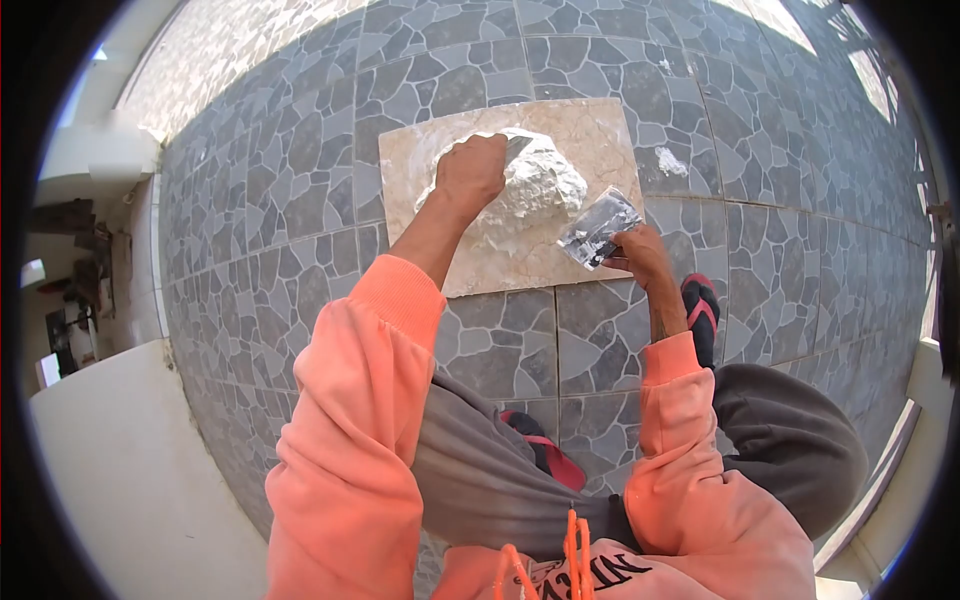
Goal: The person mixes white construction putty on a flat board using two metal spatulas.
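Hands, two, bare: left hand (470,172), clenched over a flat grey blade (516,149), its handle hidden, at the upper left of the white mound (543,178); right hand (642,256), gripping the lower edge of a white-smeared flat scraper (603,226) just beside the mound's right flank. Mound: one, lumpy, apparently moist, set on a beige slab (405,160) laid on stone-patterned floor (300,200). Stray white patch (670,161): on the floor, right of the slab. Hazards, as judged: a hard outward push could spill material past the slab's rim; a tilted scraper could shed its smears; blades meeting across the mound could nick fingers; smeared metal could slip in a loose grip.
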### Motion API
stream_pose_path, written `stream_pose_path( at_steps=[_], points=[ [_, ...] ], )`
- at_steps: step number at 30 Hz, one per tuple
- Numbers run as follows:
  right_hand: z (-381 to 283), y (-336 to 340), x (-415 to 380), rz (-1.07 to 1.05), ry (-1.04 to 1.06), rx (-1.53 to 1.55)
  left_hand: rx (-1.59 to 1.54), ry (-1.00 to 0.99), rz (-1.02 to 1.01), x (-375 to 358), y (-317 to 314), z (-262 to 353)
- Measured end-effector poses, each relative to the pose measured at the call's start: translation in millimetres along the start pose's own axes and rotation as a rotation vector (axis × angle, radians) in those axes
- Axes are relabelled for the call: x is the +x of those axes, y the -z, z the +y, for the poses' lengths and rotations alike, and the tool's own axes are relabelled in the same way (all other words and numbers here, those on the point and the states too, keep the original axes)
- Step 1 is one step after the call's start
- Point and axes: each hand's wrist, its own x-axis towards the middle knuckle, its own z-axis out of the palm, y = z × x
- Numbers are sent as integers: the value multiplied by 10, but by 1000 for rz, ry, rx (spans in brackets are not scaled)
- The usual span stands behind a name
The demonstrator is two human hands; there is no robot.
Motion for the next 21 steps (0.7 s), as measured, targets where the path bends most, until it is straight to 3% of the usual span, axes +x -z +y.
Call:
stream_pose_path(
  at_steps=[3, 7, 13, 21],
  points=[
    [242, 372, -5, 59, -135, -46, -15, -1, 21, -3, 36, 7],
    [413, 356, 188, 90, -191, -51, -29, 3, 11, -21, 84, 37],
    [288, -242, 639, -121, 22, 33, -64, -23, 31, -62, 68, 22],
    [-107, -720, 363, -214, 159, -75, -172, -57, -83, -52, 12, 202]
  ],
)
